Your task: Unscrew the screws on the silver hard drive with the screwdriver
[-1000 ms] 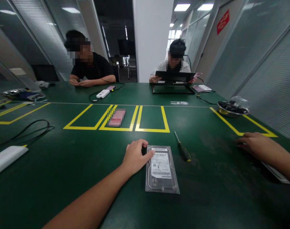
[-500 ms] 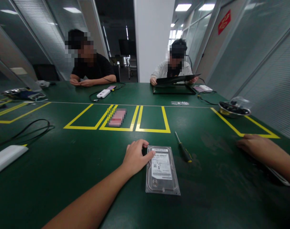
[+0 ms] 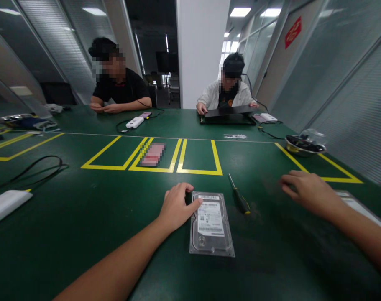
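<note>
Head view: green table [image 3: 83,217] with yellow tape [image 3: 196,170]; glass-walled room.

The table [image 3: 83,234] is dark green, marked with yellow tape boxes [image 3: 199,156]. The hard drive [image 3: 211,224] is silver-grey with a white label — black print on it. The screwdriver [image 3: 239,199] has a black handle, yellow-tipped.

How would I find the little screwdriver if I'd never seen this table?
Start at the big green table and find the silver hard drive under the left hand. Just right of the drive, apart from it, lies the screwdriver: thin, dark, with a yellow-tipped handle.
</note>
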Motion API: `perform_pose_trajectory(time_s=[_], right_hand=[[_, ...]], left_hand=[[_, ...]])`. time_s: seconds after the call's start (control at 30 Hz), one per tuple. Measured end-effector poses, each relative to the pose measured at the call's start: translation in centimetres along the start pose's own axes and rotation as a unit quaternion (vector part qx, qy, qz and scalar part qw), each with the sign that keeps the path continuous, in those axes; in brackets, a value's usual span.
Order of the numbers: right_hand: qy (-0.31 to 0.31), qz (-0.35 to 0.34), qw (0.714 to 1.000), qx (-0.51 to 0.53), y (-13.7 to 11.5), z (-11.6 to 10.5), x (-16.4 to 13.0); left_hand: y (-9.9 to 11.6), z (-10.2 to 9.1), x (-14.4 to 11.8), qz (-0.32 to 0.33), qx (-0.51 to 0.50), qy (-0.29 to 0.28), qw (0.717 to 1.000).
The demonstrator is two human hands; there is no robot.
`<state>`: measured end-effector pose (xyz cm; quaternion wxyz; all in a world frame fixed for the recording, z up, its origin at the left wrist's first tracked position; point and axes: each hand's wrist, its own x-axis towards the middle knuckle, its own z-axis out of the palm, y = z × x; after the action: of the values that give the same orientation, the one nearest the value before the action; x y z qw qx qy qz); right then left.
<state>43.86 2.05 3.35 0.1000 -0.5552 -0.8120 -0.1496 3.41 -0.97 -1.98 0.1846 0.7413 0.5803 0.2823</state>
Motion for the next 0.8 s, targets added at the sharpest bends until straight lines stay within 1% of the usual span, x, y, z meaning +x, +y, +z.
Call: perform_pose_trajectory(time_s=[0.03,0.1,0.17,0.23,0.27,0.37,0.47,0.5,0.53,0.6,0.67,0.73,0.8], right_hand=[[-0.014,-0.025,0.999,0.016,-1.8,-0.4,0.4],[-0.020,-0.054,0.997,0.056,-5.7,-1.4,1.1],[-0.019,-0.047,0.981,0.187,-9.5,-2.6,1.5],[-0.009,-0.024,0.950,0.312,-13.1,-3.6,1.5],[-0.015,-0.010,0.930,0.367,-14.6,-4.0,1.4],[-0.061,0.032,0.860,0.506,-18.1,-4.4,1.0],[-0.096,0.070,0.783,0.610,-20.2,-3.9,0.6],[-0.102,0.079,0.766,0.630,-20.7,-3.6,0.5],[-0.103,0.084,0.755,0.642,-21.1,-3.4,0.4],[-0.091,0.087,0.751,0.648,-21.6,-2.8,0.3],[-0.069,0.078,0.760,0.642,-21.8,-2.3,0.2],[-0.049,0.063,0.766,0.638,-21.9,-1.9,0.0],[-0.039,0.056,0.765,0.641,-21.9,-1.6,-0.2]], left_hand=[[0.0,0.0,0.0,0.000,-0.002,0.001,1.000],[0.1,-0.1,-0.1,-0.001,-0.005,0.005,1.000],[0.2,-0.1,-0.2,0.000,-0.004,0.011,1.000],[0.2,-0.1,-0.3,0.006,0.001,0.016,1.000],[0.3,0.0,-0.3,0.010,0.004,0.018,1.000],[0.4,-0.1,-0.3,0.019,0.005,0.026,0.999],[0.8,-0.4,-0.4,0.042,-0.013,0.058,0.997],[1.0,-0.6,-0.5,0.060,-0.023,0.071,0.995],[1.2,-0.8,-0.7,0.085,-0.035,0.083,0.992],[1.6,-1.1,-1.2,0.153,-0.061,0.086,0.983],[2.0,-1.3,-1.8,0.223,-0.078,0.078,0.969],[2.3,-1.3,-2.3,0.262,-0.080,0.062,0.960],[2.6,-1.1,-2.6,0.300,-0.091,0.071,0.947]])
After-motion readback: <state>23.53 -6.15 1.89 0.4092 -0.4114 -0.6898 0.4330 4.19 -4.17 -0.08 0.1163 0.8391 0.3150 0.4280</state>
